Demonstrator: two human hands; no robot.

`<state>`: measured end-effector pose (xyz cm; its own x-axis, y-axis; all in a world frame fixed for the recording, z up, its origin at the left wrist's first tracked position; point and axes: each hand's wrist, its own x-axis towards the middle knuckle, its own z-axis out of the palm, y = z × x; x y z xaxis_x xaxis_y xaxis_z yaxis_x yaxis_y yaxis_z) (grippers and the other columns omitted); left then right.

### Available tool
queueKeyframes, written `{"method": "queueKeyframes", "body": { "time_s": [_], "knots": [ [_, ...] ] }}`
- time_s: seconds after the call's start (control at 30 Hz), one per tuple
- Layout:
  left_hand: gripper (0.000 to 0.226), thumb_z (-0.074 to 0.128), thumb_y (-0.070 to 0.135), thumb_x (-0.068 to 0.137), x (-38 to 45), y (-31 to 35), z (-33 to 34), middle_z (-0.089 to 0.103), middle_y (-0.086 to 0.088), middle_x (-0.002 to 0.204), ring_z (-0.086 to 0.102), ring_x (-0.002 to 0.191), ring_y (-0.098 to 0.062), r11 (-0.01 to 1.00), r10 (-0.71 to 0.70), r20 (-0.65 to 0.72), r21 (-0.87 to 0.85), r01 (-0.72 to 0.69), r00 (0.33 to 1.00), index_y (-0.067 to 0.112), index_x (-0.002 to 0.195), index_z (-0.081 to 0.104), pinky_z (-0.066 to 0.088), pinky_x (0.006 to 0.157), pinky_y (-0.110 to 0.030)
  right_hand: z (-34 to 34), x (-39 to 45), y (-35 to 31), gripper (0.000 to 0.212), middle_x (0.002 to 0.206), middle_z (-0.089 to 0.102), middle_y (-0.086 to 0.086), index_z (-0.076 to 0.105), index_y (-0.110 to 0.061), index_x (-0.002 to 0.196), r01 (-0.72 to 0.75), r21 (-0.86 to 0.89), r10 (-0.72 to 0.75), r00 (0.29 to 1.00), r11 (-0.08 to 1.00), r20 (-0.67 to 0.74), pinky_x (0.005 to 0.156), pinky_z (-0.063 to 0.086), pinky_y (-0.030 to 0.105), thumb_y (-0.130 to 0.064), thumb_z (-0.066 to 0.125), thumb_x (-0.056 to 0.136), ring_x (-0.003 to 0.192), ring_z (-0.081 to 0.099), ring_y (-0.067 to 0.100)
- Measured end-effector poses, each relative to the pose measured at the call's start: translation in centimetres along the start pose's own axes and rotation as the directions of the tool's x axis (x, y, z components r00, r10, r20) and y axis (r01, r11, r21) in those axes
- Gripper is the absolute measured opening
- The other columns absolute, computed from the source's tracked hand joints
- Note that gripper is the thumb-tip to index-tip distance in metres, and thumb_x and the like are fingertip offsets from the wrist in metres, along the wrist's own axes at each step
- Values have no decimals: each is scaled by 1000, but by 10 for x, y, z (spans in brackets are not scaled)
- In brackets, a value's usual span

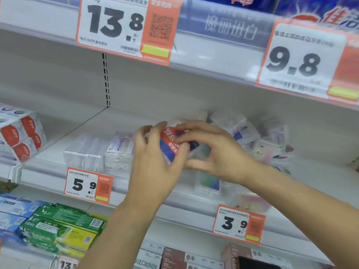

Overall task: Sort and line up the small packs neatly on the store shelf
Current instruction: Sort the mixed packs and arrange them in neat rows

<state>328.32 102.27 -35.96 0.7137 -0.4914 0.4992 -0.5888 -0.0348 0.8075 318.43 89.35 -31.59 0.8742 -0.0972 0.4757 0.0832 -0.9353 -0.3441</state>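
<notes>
A small pack (172,144) with a red and blue label is held between both hands above the middle of the white shelf (58,171), a little behind its front edge. The pack is tilted, and part of it is transparent plastic. The left hand (153,162) is curled around its left and lower side, with the thumb pressed on the label. The right hand (211,150) is closed on it from the right, with the fingers laid over the top and the thumb placed under it.

To the left of the hands, a row of pale packs (101,152) is lined up upright near the front edge of the shelf, one just beside the other. To the right, near the back of the shelf, a loose heap of clear packs (252,136) is seen, lying at different angles and touching each other. More clear packs (207,183) are found under the right forearm at the front edge; their details are blurred.

On the front rail of the shelf, an orange price tag "5.9" (88,186) is fixed at the left and a tag "3.9" (239,224) at the right. At the far left end, white boxes with red ovals (21,136) are stacked. On the shelf below, green and yellow cartons (62,228) are laid. On the rail above, the tags "13.8" (120,26) and "9.8" (299,63) are hung.
</notes>
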Motion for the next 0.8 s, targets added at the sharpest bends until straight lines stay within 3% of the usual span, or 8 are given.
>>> {"method": "queueKeyframes", "body": {
  "time_s": [0.1, 0.17, 0.27, 0.37, 0.5, 0.57, 0.67, 0.8],
  "knots": [
    [53, 79, 28, 75, -9, 12, 18, 65, 13, 108, 62, 96, -1, 953, -97, 115, -277, 126, 989, 31, 121, 54, 51, 83, -23, -23, -37, -3, 59, 141, 44, 8, 62, -16, 125, -17, -60, 13, 998, 998, -61, 108, 41, 30, -19, 88, 72, 137, 41, 14],
    [52, 80, 24, 75, -16, 14, 28, 65, 11, 111, 61, 101, -5, 968, -65, 114, -233, 90, 991, 32, 121, 56, 50, 88, -27, -45, -65, 2, 63, 142, 40, 3, 55, -24, 131, -129, -105, 101, 967, 986, -235, 99, 48, 29, -17, 84, 75, 134, 42, 12],
    [52, 78, 22, 77, -22, 19, 43, 62, 6, 116, 59, 107, -10, 980, -46, 123, -185, 69, 991, 34, 123, 55, 50, 93, -37, -69, -107, 28, 41, 115, 60, -7, 57, -31, 116, -418, 23, 365, 765, 908, -530, 83, 54, 30, -15, 75, 82, 106, 62, 10],
    [52, 77, 21, 78, -31, 27, 56, 58, 8, 117, 59, 102, -1, 983, -28, 114, -177, 48, 993, 36, 122, 54, 52, 88, -31, -65, -141, 65, 22, 106, 63, -13, 67, -27, 106, -647, -5, 575, 681, 762, -454, 89, 51, 33, -27, 73, 85, 106, 63, 18],
    [54, 77, 23, 79, -48, 36, 66, 50, 13, 113, 53, 102, 5, 993, 69, 30, -93, -66, 997, 36, 124, 51, 46, 81, -12, -57, -155, 86, 39, 134, 54, 3, 65, -27, 123, -612, -192, 555, 783, 767, -280, 103, 39, 34, -39, 70, 86, 126, 47, 23],
    [53, 76, 24, 79, -53, 39, 71, 48, 16, 111, 55, 101, 3, 992, 86, 38, -95, -82, 996, 35, 124, 51, 45, 78, -8, -58, -152, 90, 56, 144, 47, 0, 52, -33, 136, -659, -280, 647, 748, 698, -147, 106, 33, 39, -53, 63, 86, 133, 38, 25],
    [53, 76, 22, 79, -55, 42, 79, 46, 21, 113, 54, 102, 4, 990, 108, 45, -91, -103, 993, 35, 124, 51, 43, 78, -5, -56, -144, 98, 58, 138, 54, -4, 53, -38, 133, -633, -382, 678, 735, 674, -23, 109, 28, 41, -68, 53, 84, 131, 41, 25],
    [55, 76, 14, 78, -57, 44, 86, 47, 8, 116, 52, 101, 11, 990, 111, 3, -89, -110, 994, 29, 124, 50, 40, 75, -1, -57, -144, 102, 40, 124, 65, -5, 67, -35, 121, -571, -301, 593, 805, 764, -22, 115, 15, 34, -54, 64, 86, 128, 48, 19]
  ]
}}
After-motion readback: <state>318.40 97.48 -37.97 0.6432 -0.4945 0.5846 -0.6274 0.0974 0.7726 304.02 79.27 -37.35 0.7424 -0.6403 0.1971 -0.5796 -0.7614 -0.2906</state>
